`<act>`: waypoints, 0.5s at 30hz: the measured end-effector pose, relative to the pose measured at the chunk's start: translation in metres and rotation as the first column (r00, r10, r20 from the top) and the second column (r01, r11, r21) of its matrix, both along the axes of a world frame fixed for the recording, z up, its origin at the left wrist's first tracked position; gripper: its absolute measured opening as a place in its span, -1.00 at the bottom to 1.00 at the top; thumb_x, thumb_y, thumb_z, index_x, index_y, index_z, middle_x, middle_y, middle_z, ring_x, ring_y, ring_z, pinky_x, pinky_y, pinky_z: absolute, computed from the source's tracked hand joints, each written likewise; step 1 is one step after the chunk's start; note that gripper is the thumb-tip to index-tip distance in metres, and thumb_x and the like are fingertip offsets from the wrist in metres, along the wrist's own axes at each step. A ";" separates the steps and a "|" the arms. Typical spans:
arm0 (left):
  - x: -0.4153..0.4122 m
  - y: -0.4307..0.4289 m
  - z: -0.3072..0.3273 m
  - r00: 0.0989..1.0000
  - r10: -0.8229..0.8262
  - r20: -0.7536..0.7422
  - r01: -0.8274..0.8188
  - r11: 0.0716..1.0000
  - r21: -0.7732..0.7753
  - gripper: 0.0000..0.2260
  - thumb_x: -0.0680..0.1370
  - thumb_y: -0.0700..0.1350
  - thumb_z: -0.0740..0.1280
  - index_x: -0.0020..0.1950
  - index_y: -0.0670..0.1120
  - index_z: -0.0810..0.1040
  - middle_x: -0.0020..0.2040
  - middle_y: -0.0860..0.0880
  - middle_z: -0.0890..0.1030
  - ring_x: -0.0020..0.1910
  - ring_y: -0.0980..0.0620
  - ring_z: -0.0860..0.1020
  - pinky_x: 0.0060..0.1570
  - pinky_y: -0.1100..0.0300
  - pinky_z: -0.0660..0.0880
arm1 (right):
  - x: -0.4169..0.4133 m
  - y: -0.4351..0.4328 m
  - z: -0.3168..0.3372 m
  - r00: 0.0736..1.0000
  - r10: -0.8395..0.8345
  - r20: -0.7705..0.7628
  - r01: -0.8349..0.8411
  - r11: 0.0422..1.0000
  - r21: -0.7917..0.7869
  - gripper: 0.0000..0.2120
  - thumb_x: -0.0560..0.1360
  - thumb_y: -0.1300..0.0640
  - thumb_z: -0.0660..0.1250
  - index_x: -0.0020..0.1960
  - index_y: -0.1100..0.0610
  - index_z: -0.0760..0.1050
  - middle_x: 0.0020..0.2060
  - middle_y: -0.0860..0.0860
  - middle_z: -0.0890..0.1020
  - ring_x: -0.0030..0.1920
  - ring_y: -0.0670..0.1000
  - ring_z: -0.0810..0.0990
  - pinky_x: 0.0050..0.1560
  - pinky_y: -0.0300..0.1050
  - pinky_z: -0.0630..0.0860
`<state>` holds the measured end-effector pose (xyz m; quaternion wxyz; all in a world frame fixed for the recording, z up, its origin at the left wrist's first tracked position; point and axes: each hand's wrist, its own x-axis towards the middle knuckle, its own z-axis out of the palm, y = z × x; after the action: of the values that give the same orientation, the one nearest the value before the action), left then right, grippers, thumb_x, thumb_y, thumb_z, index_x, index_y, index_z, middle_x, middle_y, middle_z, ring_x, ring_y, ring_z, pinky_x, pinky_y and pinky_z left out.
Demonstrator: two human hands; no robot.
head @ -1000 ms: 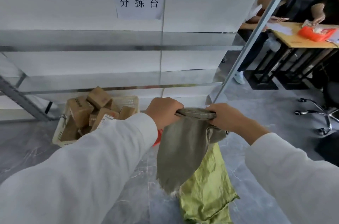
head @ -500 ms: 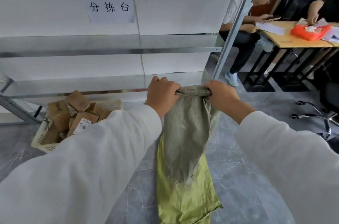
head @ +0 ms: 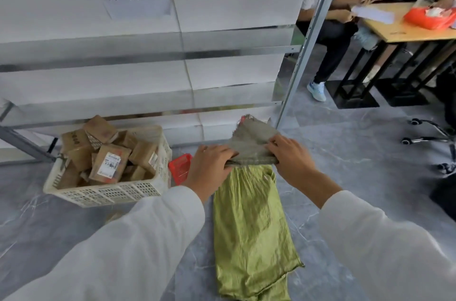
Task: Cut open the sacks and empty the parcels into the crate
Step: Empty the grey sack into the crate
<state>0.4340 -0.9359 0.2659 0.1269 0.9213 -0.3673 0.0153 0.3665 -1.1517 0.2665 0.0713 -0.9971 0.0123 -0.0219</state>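
A flattened grey-green woven sack (head: 251, 142) is held folded between both hands, judged so that it can be laid down tidily as an emptied one; its near edge is gripped by the left hand (head: 209, 165), fingers curled over it, and pinched at the other end by the right hand (head: 291, 160), fingers on top, thumb apparently beneath. From the grip the sack's bulk is seen running toward twelve o'clock, a frayed corner pointing away. At six o'clock, below the hands, a limp yellow-green woven sack (head: 249, 226) is spread flat on the grey marbled floor (head: 357, 165), seemingly as the stack for spent sacks. At nine o'clock of the left hand a white perforated plastic crate (head: 106, 193) is stood, heaped with brown cardboard parcels (head: 108, 160); a small red plastic basket (head: 180, 167) is set between crate and left hand.
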 end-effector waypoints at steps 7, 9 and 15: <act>-0.052 0.014 -0.197 0.940 0.046 -0.339 0.016 0.984 0.178 -0.53 0.52 -0.03 0.25 0.43 0.16 0.34 0.38 0.16 0.38 0.33 0.09 0.37 0.26 0.18 0.23 | -0.067 0.040 -0.191 0.960 -0.063 -0.272 0.080 0.995 0.054 -0.42 0.04 0.21 0.58 0.06 -0.04 0.65 0.04 -0.07 0.63 -0.03 -0.02 0.65 -0.07 -0.20 0.56; -0.067 0.020 -0.266 0.915 0.071 -0.398 0.016 0.977 0.211 -0.52 0.54 -0.03 0.24 0.47 0.15 0.28 0.41 0.14 0.33 0.36 0.09 0.33 0.29 0.19 0.21 | -0.083 0.053 -0.260 0.957 -0.065 -0.284 0.073 0.997 0.019 -0.33 -0.14 0.31 0.59 -0.04 0.00 0.69 -0.06 -0.03 0.67 -0.09 0.01 0.69 -0.08 -0.13 0.62; -0.127 0.038 -0.471 0.850 0.183 -0.495 0.074 0.888 0.454 -0.49 0.54 -0.11 0.27 0.49 0.03 0.24 0.36 0.00 0.39 0.31 -0.04 0.40 0.30 0.05 0.29 | -0.148 0.094 -0.464 0.837 -0.086 -0.541 0.111 0.994 0.013 -0.36 0.32 0.40 0.23 0.37 0.06 0.45 0.35 0.05 0.43 0.38 0.09 0.40 0.44 -0.01 0.30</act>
<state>0.3067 -0.8980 -0.2047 0.0014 0.9038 -0.2846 -0.3196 0.2184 -1.0576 -0.1979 0.0855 -0.9592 0.0835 0.2561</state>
